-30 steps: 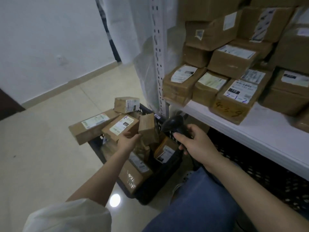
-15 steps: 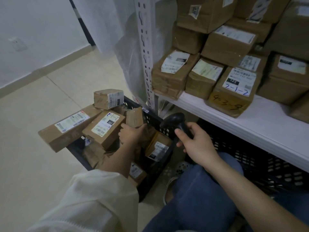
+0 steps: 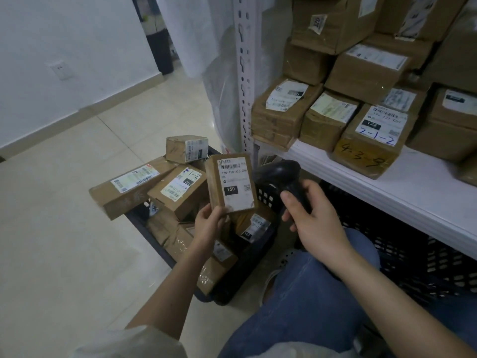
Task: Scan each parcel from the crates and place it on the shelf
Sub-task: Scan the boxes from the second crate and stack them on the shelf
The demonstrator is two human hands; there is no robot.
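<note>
A white wall (image 3: 64, 34) with a socket (image 3: 60, 69) meets pale floor tiles (image 3: 64, 228) along a beige skirting board (image 3: 77, 115); translucent plastic sheeting (image 3: 219, 60) hangs nearby.

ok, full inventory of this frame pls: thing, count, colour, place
held parcel: 1, brown with white label marked 150, upright above the crate, in the left hand
crate parcels: several, brown, piled in and over the crate
crate: 1, black, on the floor by the shelf post
second crate: 1, black, under the shelf
scanner: 1, black, beside the held parcel, in the right hand
shelf: 1, white
shelf parcels: many, brown, stacked on the shelf
wall socket: 1, white, left wall
left hand: grips the held parcel's lower edge
right hand: grips the scanner handle
</note>
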